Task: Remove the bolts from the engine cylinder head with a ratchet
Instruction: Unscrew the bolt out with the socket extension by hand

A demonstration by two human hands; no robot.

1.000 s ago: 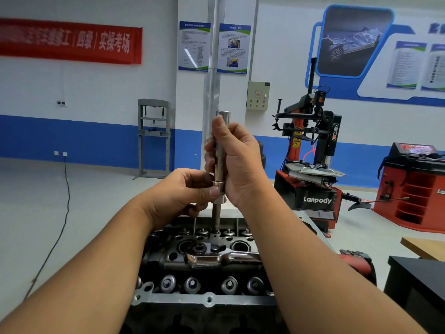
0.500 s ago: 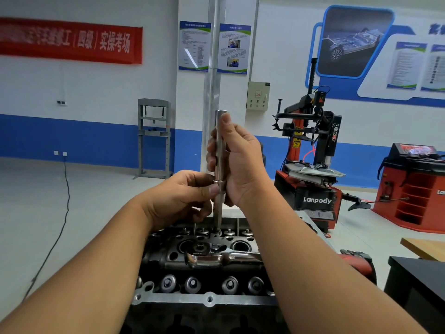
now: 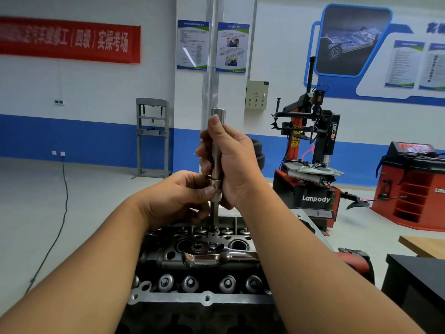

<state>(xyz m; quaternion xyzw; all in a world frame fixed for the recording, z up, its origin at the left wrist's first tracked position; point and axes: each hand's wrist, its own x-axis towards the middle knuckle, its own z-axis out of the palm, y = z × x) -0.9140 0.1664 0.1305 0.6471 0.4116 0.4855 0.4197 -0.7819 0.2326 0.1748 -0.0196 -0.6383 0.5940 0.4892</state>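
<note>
The engine cylinder head [image 3: 204, 297] sits low in the middle of the head view, with several valve caps along its near edge. A long steel socket extension [image 3: 218, 116] stands upright over the far row of the head, and a long bolt shank [image 3: 214, 218] runs down from it into the head. My right hand [image 3: 231, 165] grips the extension around its middle. My left hand [image 3: 178, 198] pinches the lower socket end with thumb and fingers. A chrome ratchet [image 3: 204, 257] lies flat across the head, held by nobody.
A red and black tyre changer [image 3: 313, 165] stands behind on the right, with a red wheel balancer [image 3: 414, 184] further right. A dark bench [image 3: 414, 280] and a wooden tabletop corner [image 3: 423, 244] are at the right edge. A grey press frame [image 3: 153, 138] stands by the wall.
My right hand and the extension have shifted slightly upward. My left hand keeps its pinch at the socket end. The ratchet has not moved.
</note>
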